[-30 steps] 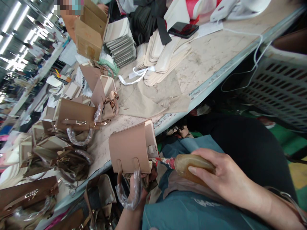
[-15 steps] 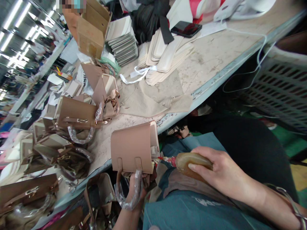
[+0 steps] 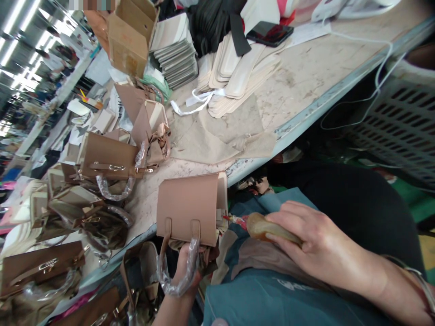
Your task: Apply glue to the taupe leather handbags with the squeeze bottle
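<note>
A pink-tan handbag (image 3: pixel 188 206) lies tilted at the table's edge, its open side facing right. One of its handles (image 3: pixel 173 290) is wrapped in clear plastic. My left hand (image 3: pixel 188 262) reaches up through the handles and grips the bag from below, the fingers partly hidden by it. My right hand (image 3: pixel 302 231) is wrapped round an amber squeeze bottle (image 3: pixel 260 226). The bottle's crusted red-and-white nozzle points left and its thin tip is at the bag's open side; whether it touches is unclear.
Several brown handbags (image 3: pixel 108 156) crowd the table's left side. Stacked panels (image 3: pixel 176 54), loose pale strips (image 3: pixel 234 81), a phone (image 3: pixel 270 34) and a cardboard box (image 3: pixel 131 40) occupy the far part. On the right stands a slatted plastic basket (image 3: pixel 404 122).
The bottle's tip has drawn back slightly to the right and up along the bag's open side. My right hand has turned a little on the bottle. The bag stays nearly in place.
</note>
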`<action>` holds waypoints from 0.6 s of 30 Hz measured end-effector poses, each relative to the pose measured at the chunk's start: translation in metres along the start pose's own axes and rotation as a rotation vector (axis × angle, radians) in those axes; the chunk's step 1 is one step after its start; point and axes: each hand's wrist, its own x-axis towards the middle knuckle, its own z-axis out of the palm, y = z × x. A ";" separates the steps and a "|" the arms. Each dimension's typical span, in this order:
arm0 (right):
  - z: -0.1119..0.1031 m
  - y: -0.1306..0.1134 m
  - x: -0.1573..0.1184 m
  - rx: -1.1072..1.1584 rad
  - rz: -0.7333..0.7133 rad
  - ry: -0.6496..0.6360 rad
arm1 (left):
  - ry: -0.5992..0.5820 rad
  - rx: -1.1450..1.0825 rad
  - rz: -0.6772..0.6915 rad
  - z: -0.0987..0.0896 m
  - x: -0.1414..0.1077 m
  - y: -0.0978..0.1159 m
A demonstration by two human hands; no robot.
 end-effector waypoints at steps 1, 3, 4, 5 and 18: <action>-0.001 0.000 0.000 -0.001 -0.003 0.003 | 0.013 0.007 -0.002 0.003 -0.002 0.001; -0.003 -0.001 0.001 0.009 0.012 -0.027 | 0.059 0.023 -0.022 0.006 -0.007 0.004; -0.005 -0.002 0.001 0.017 0.021 -0.053 | 0.087 0.029 -0.035 0.007 -0.008 0.005; -0.006 -0.003 0.002 0.021 0.026 -0.084 | 0.111 0.032 -0.044 0.007 -0.009 0.006; -0.008 0.002 0.011 0.014 -0.074 -0.113 | 0.027 0.012 -0.062 -0.005 -0.001 0.014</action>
